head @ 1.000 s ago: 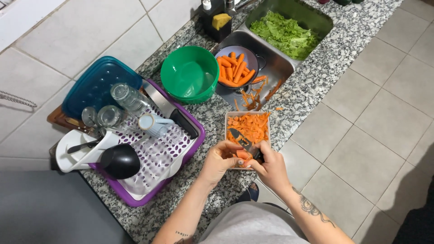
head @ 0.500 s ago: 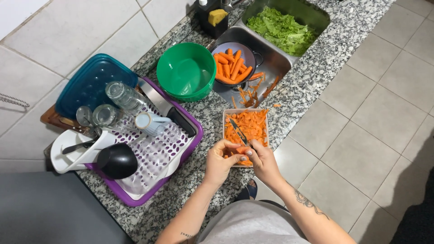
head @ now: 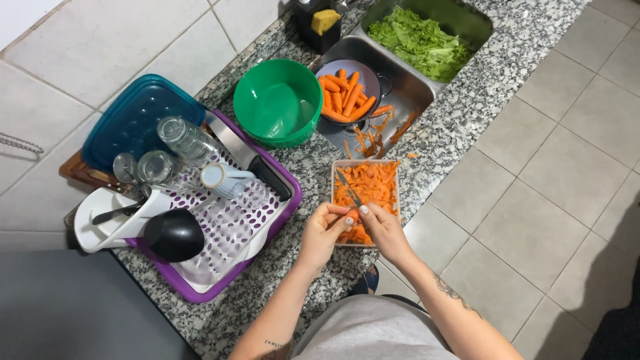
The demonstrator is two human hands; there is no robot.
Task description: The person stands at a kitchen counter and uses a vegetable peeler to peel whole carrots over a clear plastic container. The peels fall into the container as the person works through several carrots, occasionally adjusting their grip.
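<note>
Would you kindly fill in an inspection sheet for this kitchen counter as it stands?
Surface: speckled granite counter, carrot scraps by the sink.
Job's things: clear container of carrot pieces; knife; colander of carrots.
Clutter: green bowl, purple dish rack with glasses, blue lid, lettuce.
Grippers: left hand and right hand meet over the container, gripping something small.
Cables: nothing seen.
Surroundings: tiled floor.
</note>
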